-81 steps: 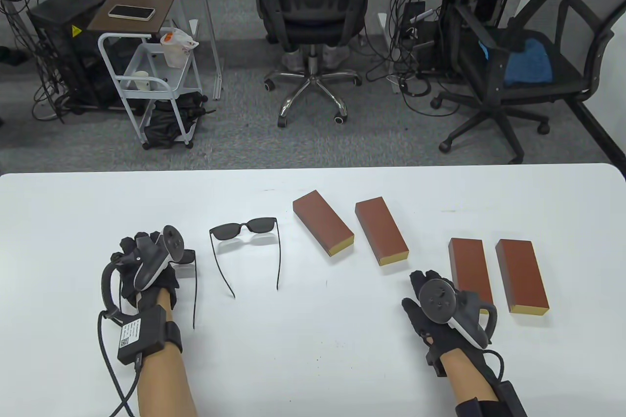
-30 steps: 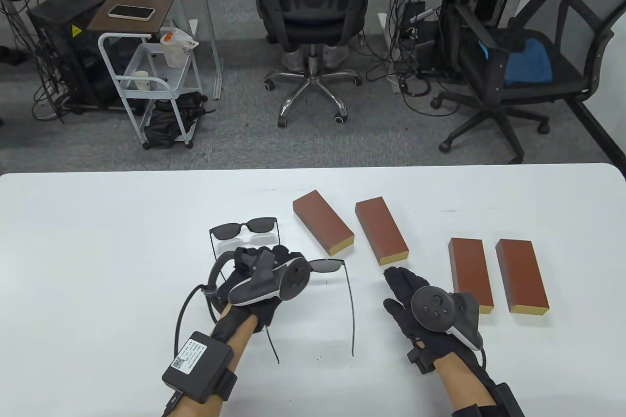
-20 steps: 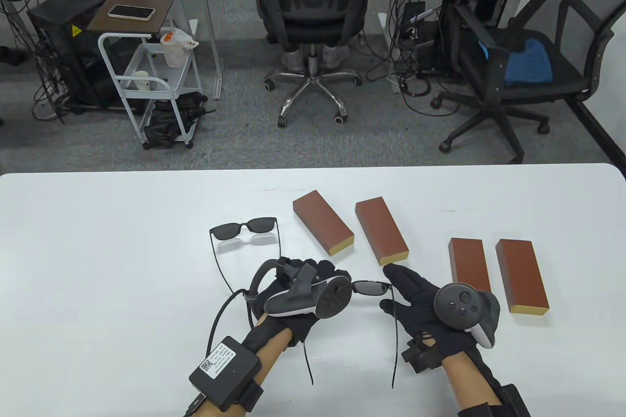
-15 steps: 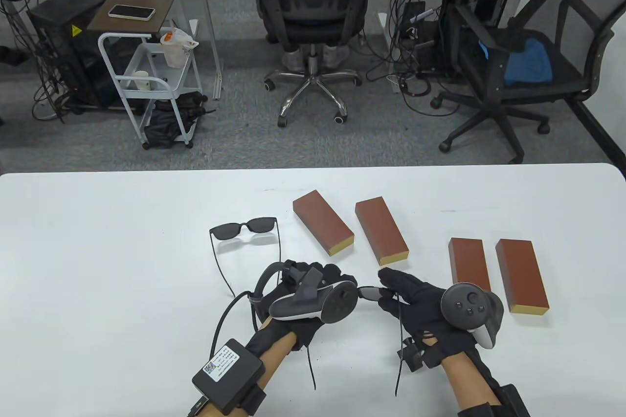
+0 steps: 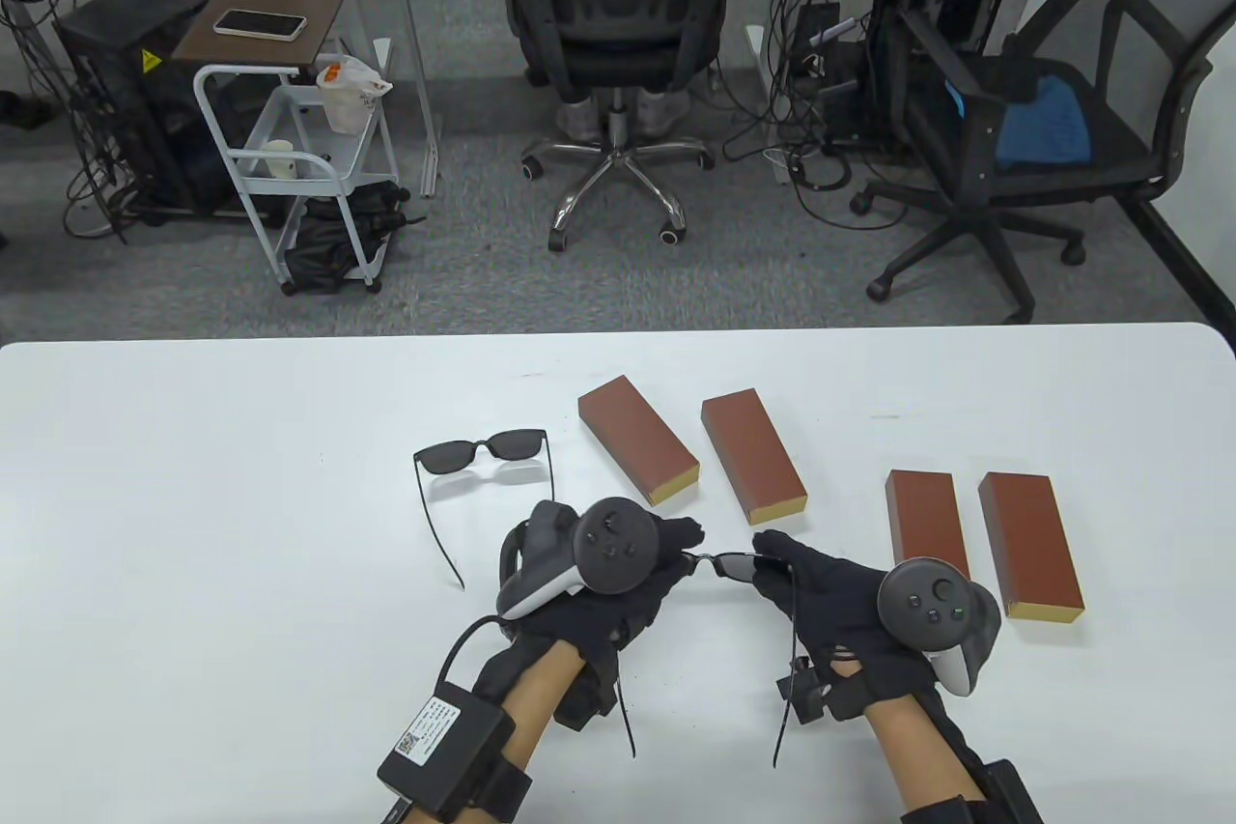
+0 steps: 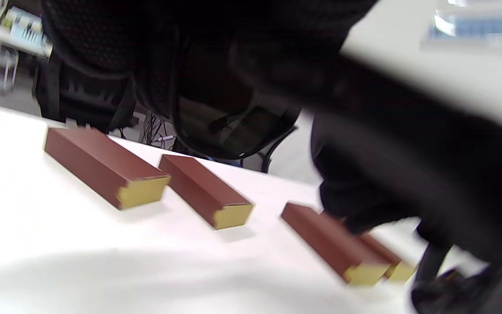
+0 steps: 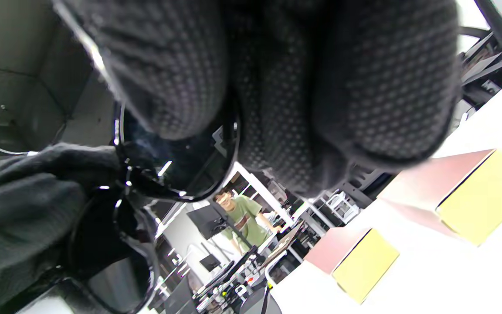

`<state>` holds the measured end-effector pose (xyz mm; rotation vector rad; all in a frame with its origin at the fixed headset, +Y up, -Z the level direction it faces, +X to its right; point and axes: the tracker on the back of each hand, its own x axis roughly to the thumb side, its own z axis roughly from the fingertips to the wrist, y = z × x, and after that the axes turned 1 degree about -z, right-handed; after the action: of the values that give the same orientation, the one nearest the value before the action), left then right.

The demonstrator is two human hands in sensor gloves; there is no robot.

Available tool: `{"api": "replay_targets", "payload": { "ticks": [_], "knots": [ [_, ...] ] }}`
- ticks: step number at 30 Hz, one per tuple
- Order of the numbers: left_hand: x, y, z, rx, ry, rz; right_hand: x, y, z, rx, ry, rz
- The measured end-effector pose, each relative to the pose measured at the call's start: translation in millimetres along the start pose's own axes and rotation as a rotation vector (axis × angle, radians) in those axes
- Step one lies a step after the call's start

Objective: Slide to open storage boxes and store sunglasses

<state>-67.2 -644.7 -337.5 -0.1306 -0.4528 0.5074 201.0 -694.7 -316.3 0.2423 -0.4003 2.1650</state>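
Since the earlier frames, the left hand (image 5: 618, 587) has carried one pair of sunglasses (image 5: 731, 563) from the table's left side to the middle, and the right hand (image 5: 835, 607) has come in from beside the boxes to meet it. Both hands now hold this pair between them above the white table (image 5: 193, 496): the left hand's fingers grip the left end of the frame, the right hand's fingertips (image 5: 770, 542) pinch the right end, and the two arms of the glasses hang toward the near edge. In the right wrist view a dark lens (image 7: 177, 165) sits clamped under the gloved fingers (image 7: 168, 74). A second pair of sunglasses (image 5: 483, 455) lies unfolded on the table just beyond the left hand, where it lay before. Four closed brown boxes with yellow ends rest on the table: two slanted ones (image 5: 637, 440) (image 5: 753, 457) beyond the hands, and two side by side (image 5: 927, 529) (image 5: 1029, 546) near the right hand.
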Motion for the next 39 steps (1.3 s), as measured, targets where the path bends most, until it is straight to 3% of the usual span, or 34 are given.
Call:
{"api": "replay_targets", "payload": {
  "ticks": [8,21,29,39],
  "knots": [
    [-41,-16,14,0.095,0.024,0.722,-6,-4,1,-0.060,0.115,-0.076],
    [-68,-57,36,0.153,-0.009,1.376,1,13,12,-0.068,0.299,-0.312],
    [-68,-62,44,0.170,0.033,1.396,1,26,19,-0.090,0.354,-0.473],
    [-69,-65,48,0.136,0.074,1.341,2,25,22,-0.113,0.295,-0.473]
  ]
}}
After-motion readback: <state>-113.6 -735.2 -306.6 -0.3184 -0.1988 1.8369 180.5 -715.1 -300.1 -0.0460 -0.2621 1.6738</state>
